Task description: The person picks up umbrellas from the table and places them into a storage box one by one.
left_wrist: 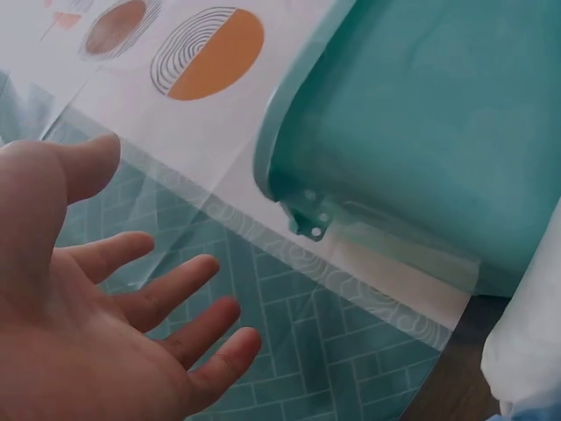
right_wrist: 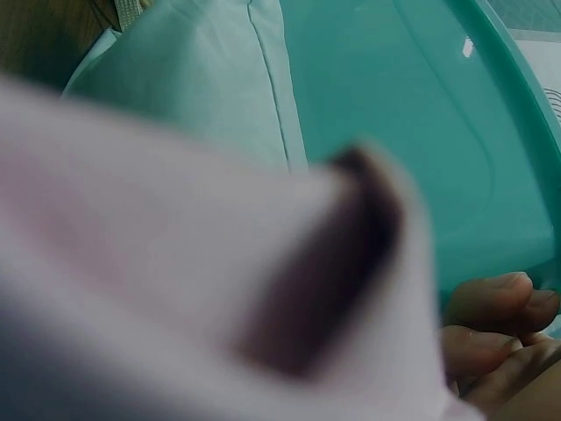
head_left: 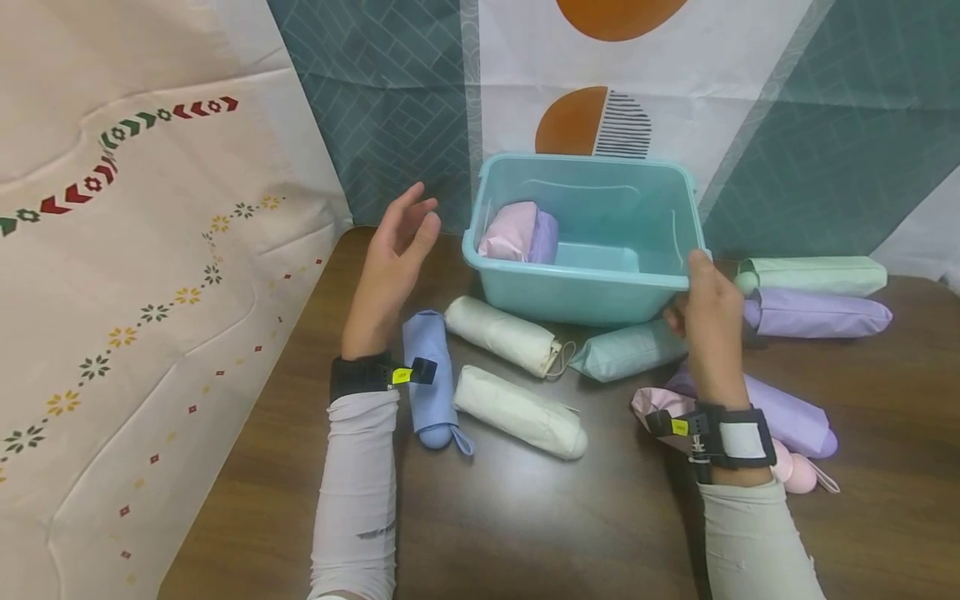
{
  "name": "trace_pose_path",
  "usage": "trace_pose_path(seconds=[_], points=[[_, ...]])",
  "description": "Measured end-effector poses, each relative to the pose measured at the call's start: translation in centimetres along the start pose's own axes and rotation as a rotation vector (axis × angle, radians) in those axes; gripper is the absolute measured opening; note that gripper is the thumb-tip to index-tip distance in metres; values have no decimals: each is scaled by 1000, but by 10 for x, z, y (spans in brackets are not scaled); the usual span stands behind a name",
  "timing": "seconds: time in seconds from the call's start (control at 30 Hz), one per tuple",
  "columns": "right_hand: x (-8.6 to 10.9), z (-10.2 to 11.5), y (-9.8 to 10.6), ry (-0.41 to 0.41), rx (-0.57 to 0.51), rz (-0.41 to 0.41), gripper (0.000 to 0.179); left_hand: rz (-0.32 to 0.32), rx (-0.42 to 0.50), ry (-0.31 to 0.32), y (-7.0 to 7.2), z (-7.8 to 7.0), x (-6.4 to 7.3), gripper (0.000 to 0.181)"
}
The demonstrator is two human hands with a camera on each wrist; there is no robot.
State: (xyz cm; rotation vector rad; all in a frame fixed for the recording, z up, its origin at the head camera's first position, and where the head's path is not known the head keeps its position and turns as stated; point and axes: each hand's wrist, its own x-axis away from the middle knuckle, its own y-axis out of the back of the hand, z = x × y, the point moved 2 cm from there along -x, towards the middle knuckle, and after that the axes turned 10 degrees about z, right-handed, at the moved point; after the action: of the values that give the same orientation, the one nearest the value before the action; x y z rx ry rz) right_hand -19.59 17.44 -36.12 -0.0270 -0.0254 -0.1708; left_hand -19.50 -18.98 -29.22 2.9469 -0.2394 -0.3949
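Near the table's [head_left: 585,533] far edge, the right grip [head_left: 712,310] is pinching the turquoise bin [head_left: 570,297] by its rim; the left grip [head_left: 393,271], fingers spread, is holding nothing. Steadying both ends would be helping balance.

Left sleeve [head_left: 358,500]: pale grey cloth, covering the forearm, which extends forward from the lower edge of the head view.
Left wrist strap [head_left: 358,377]: black band, worn just beyond the cuff.
Left hand [head_left: 399,250]: bare, raised, holding nothing; fingers loosely bent and spread, thumb apart, palm visible in the left wrist view.
Right sleeve [head_left: 756,533]: off-white cloth, forearm slanting forward and inward.
Right wrist strap [head_left: 714,433]: black band with a white rectangular patch.
Right hand [head_left: 712,308]: bare, gripping; thumb uppermost, fingers curled beneath.
Hand spacing: well apart, left higher in the head view.
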Motion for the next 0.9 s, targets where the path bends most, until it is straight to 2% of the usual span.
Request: trace_pose_path(seconds=[0.13,0.43,0.6,0.7,0.83,0.9], points=[[0,0,0,-3,5,-2,54,-10,-12,0,4,1,1,55],[-1,-2,-1,17,-5,2,54,-1,-30,66,6,7,3,46],[-1,-1,-1,12,-2,-1,55,16,-21,99,10,23,0,41],[0,-1,-1,13,-4,1,54,75,-33,198,14,36,1,41],[0,0,-1,15,-5,2,54,207,-83,384,19,48,6,42],[0,0,-1,15,-8,5,54,269,-98,442,21,52,8,40]])
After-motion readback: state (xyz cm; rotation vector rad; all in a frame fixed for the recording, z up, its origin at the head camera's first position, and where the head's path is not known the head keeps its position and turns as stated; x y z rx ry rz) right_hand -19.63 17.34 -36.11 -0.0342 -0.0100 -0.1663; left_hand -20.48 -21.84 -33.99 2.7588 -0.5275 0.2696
